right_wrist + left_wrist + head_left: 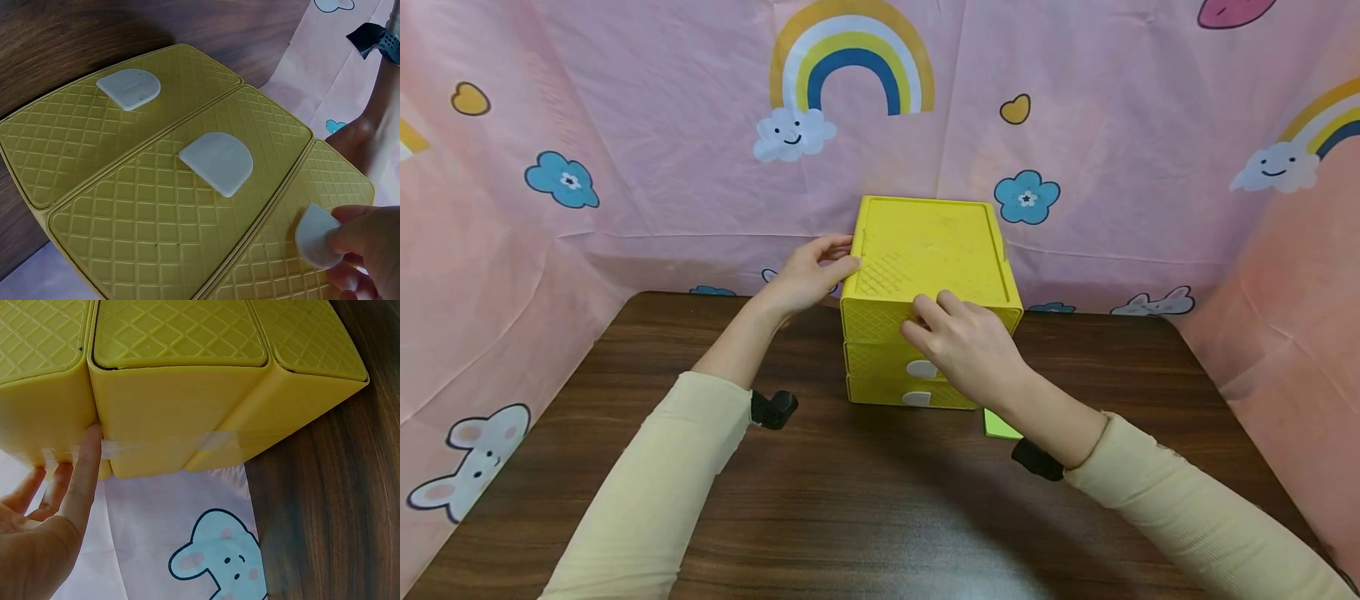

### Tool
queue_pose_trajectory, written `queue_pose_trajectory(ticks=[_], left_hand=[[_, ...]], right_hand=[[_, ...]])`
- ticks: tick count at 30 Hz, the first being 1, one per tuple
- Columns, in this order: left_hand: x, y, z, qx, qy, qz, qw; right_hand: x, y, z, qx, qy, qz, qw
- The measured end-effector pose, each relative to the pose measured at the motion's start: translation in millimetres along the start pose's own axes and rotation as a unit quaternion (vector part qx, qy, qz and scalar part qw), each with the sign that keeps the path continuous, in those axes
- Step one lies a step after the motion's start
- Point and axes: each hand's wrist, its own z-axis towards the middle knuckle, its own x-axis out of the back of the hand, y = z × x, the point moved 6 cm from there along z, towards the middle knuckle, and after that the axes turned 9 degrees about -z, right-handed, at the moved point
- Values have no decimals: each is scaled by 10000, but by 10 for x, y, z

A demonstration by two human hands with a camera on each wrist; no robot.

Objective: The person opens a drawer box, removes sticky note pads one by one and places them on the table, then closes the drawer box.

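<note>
A yellow three-tier drawer box (936, 242) with lattice-patterned fronts stands at the back of the table. My left hand (808, 273) rests against its left side near the top, thumb on the top edge. In the left wrist view, straight fingers (84, 469) touch the side wall of the upper tier. At the front, my right hand (973, 346) pinches the white half-round handle (312, 234) of the top drawer between thumb and fingers. The middle drawer's handle (222, 164) and the bottom one's handle (130, 89) show free. All three drawers look closed.
A light green flat piece (1000, 425) lies on the dark wooden table (842, 500) by the box's front right corner, partly behind the right forearm. Clear tape (219, 440) runs along the box's side. A pink patterned cloth (685, 125) hangs behind and at both sides.
</note>
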Motion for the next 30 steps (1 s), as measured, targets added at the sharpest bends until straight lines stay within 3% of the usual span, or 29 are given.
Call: queue_pose_trajectory(ticks=[12,23,30], left_hand=[[-11,6,11,-43,-44,-43,10000],[-19,12,7,2,-55,-174,9998],[0,15,-12,-51,-47,194,9998]], right_hand=[[-16,12,-17,-35,1,-42,10000],[22,17,-85,-134,102,342,9993],[39,4,-170,-169,340,475,9981]])
